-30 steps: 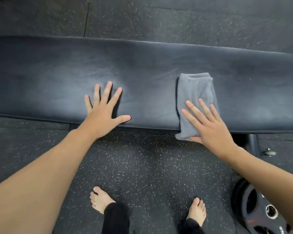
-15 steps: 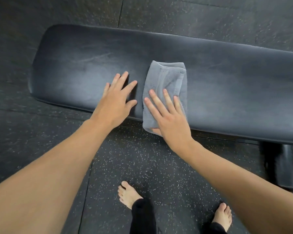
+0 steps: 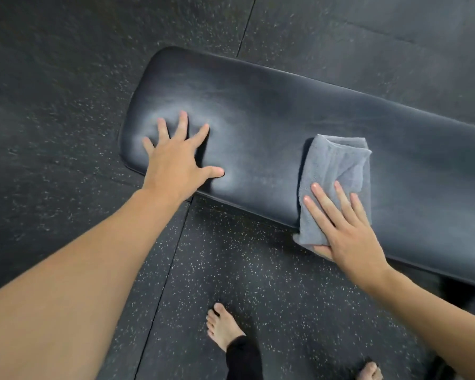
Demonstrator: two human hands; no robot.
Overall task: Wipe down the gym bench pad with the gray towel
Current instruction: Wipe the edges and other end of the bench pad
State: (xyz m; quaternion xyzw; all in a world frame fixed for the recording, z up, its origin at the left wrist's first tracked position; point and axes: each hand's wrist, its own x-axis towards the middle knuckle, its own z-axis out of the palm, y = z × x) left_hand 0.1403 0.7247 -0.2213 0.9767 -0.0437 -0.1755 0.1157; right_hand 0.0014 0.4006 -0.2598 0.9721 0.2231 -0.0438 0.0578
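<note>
I find no readable text, label, brand, number or sign anywhere in the head view. I check the bench pad: plain dark surface, no print or logo. I check the gray towel: no tag or lettering showing. I check the speckled floor toward 6 o'clock: flecks only, no markings.
</note>
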